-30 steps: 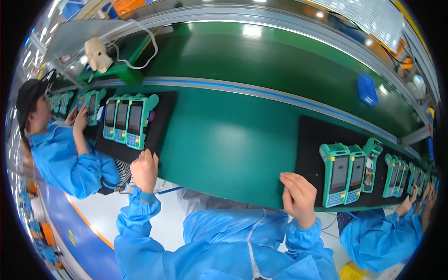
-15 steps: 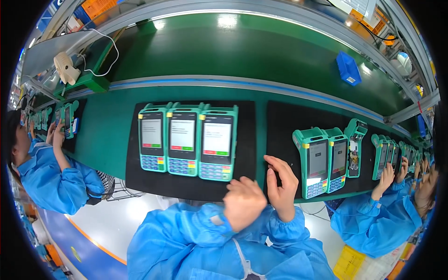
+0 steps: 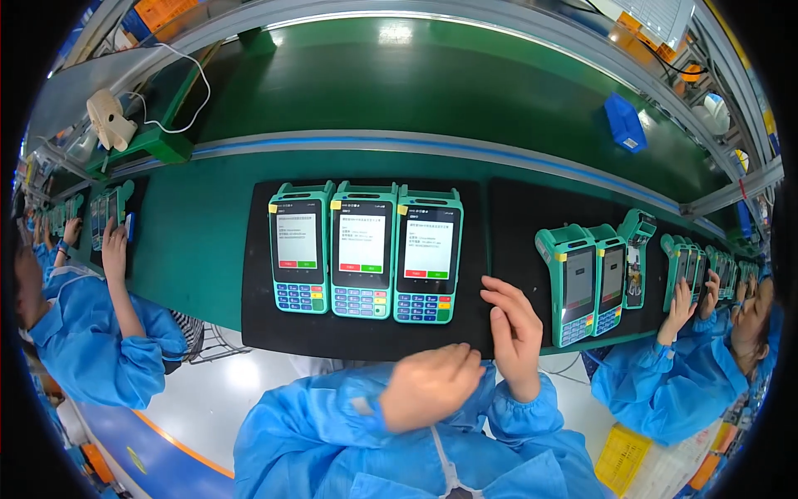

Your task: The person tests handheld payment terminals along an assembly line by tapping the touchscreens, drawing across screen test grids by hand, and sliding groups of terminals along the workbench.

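Observation:
Three teal handheld payment terminals, the left one (image 3: 297,249), the middle one (image 3: 360,258) and the right one (image 3: 426,258), lie face up in a row on a black mat (image 3: 274,328). Their screens are lit, each with a red and a green button. My left hand (image 3: 434,384), at the mat's front edge, touches none of them. Its fingers are bent together beside my right wrist, and the palm side is hidden. Between the row and a second terminal group, my right hand (image 3: 517,337) is loosely curved, thumb apart from the fingers, with nothing seen in it.
On a second black mat (image 3: 519,241) at right stand two more terminals (image 3: 573,287) and one with its back part raised (image 3: 637,259). A green channel with a blue bin (image 3: 623,122) runs behind. Co-workers in blue sit left (image 3: 100,333) and right (image 3: 673,374).
My left hand has drawn back from the right terminal's lower corner toward my right wrist. The view has shifted slightly. The left co-worker's arm has moved.

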A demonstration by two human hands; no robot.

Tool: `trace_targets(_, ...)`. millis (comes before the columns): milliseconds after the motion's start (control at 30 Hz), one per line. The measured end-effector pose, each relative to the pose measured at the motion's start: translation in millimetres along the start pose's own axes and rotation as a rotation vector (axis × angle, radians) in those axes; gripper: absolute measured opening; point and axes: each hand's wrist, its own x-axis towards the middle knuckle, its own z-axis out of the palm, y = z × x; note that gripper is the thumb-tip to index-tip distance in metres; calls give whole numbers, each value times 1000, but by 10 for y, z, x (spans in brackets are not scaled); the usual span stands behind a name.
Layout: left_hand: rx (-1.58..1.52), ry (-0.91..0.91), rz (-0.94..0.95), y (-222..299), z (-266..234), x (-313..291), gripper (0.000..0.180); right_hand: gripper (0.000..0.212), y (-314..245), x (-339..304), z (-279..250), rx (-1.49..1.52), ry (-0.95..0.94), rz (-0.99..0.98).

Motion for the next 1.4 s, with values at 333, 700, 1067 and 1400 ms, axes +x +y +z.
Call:
trace_targets(333,467,226,-457,-407,-371,-130,31,33,-236,65,379,-481,-4,-144)
trace_targets(700,446,191,-494,-584,-339,-100,32,34,-224,53,452,-452,5,-90)
trace_targets(1067,582,327,-670,-821,-572,-330,25,32,-182,17,439,-443,-7,-84)
trace_targets(1400,-597,496,-756,-1232,-883,-368,50,60,-74,162,599,607,-44,224)
